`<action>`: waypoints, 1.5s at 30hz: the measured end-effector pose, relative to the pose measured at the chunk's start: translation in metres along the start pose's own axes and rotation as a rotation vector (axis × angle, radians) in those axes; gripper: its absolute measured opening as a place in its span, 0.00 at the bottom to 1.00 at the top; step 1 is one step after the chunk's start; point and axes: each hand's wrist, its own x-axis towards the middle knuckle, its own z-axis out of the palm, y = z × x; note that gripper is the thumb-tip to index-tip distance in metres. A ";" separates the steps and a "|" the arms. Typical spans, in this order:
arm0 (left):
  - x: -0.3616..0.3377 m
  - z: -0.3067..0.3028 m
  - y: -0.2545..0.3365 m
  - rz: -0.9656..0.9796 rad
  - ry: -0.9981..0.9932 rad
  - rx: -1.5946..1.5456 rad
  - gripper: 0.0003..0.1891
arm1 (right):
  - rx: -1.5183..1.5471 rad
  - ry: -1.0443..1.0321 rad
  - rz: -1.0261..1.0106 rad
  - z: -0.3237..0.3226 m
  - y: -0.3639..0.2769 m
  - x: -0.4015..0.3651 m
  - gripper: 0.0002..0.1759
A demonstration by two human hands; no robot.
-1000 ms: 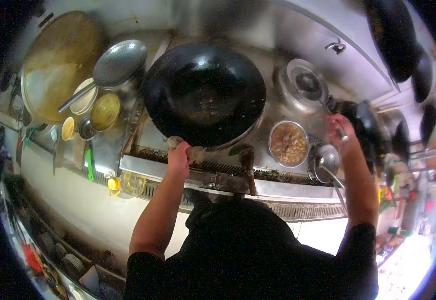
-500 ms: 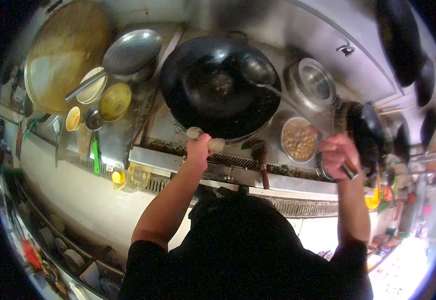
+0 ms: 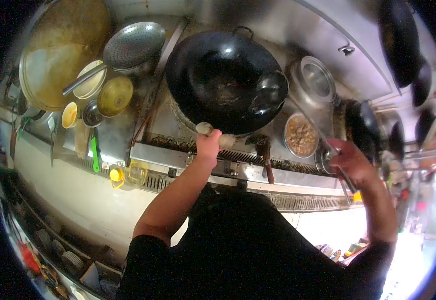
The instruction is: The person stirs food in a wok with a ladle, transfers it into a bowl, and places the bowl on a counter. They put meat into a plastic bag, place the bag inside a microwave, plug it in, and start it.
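Note:
My left hand (image 3: 209, 149) is closed around a folded pale cloth (image 3: 226, 141) at the near rim of a large black wok (image 3: 203, 75). The wok's near handle is hidden under the cloth and fingers. In my right hand (image 3: 350, 162) is the long metal handle of a ladle (image 3: 320, 132), gripped to the right of the stove. The ladle's bowl rests at or near the wok's right inner wall; dark glare blurs its outline. Between that hand and the wok stands a metal bowl (image 3: 302, 135) of brown, chopped-looking food.
A perforated strainer (image 3: 134, 45) lies at the back left, near several small bowls. Behind the food bowl stands a metal pot (image 3: 318, 80). A wooden-handled brush (image 3: 265, 157) lies at the front ledge, an oil bottle (image 3: 138, 175) further left. Another black wok (image 3: 362, 125) stands right.
My right hand has moved slightly right and down, and the ladle handle shows more clearly. The wok appears a little further right and tilted differently, with my left hand still at its rim.

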 end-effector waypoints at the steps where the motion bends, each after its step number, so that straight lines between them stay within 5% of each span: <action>1: 0.000 0.000 -0.002 0.003 -0.012 -0.021 0.10 | 0.003 0.001 0.003 -0.002 0.009 0.011 0.34; 3: 0.002 0.000 -0.003 0.004 -0.011 -0.011 0.10 | -0.993 0.447 -0.637 -0.007 0.035 0.039 0.34; 4: 0.002 0.000 -0.003 0.007 -0.009 -0.004 0.10 | -0.990 0.449 -0.633 -0.003 0.027 0.044 0.34; 6: 0.006 -0.001 -0.006 0.005 -0.002 0.025 0.12 | -0.969 0.442 -0.148 0.012 0.008 0.054 0.34; 7: 0.007 -0.003 -0.007 0.002 0.009 0.051 0.15 | -0.967 0.441 -0.149 0.016 0.011 0.059 0.34; 13: 0.003 -0.009 -0.004 -0.082 -0.112 -0.047 0.23 | -0.668 0.509 -0.329 0.063 0.050 0.102 0.35; 15: -0.005 -0.015 -0.001 -0.133 -0.144 -0.090 0.25 | -0.390 0.423 -0.612 0.075 0.075 0.125 0.36; 17: -0.017 -0.018 -0.003 -0.203 -0.198 -0.124 0.27 | 0.171 0.089 -0.148 0.085 0.044 0.109 0.35; 21: -0.044 -0.029 -0.033 -0.110 0.088 -0.252 0.26 | 0.531 -0.050 -0.206 0.113 0.062 0.142 0.33; 26: -0.064 -0.030 -0.105 0.180 -0.045 0.325 0.12 | 0.663 -0.110 -0.106 0.130 0.052 0.160 0.31; 29: -0.095 0.022 -0.125 -0.055 0.030 0.254 0.08 | 0.575 -0.197 -0.192 0.130 0.075 0.175 0.27; 31: -0.100 0.046 -0.150 -0.049 -0.037 0.399 0.08 | 0.452 -0.256 -0.244 0.111 0.099 0.170 0.26; 33: -0.099 0.061 -0.187 0.127 -0.184 0.913 0.10 | 0.541 -0.397 -0.338 0.089 0.130 0.159 0.26; 36: -0.094 0.090 -0.223 0.108 -0.332 0.853 0.11 | 0.091 -0.164 -0.513 0.028 0.224 0.161 0.22; 37: -0.102 0.110 -0.219 0.101 -0.333 0.859 0.11 | -0.060 -0.137 -0.266 -0.004 0.255 0.157 0.19; 38: -0.115 0.140 -0.204 -0.020 -0.272 0.764 0.12 | -0.572 0.012 -0.167 -0.028 0.298 0.172 0.19; 39: -0.123 0.160 -0.197 -0.138 -0.209 0.668 0.12 | -0.428 0.436 -0.248 -0.051 0.361 0.170 0.18; 41: -0.123 0.176 -0.199 -0.166 -0.209 0.667 0.12 | -0.913 0.231 0.102 -0.116 0.486 0.185 0.17; 43: -0.123 0.188 -0.203 -0.195 -0.211 0.668 0.12 | -0.669 0.452 0.313 -0.155 0.542 0.154 0.20; 45: -0.120 0.192 -0.212 -0.294 -0.129 0.588 0.13 | -0.625 0.374 0.359 -0.164 0.614 0.150 0.21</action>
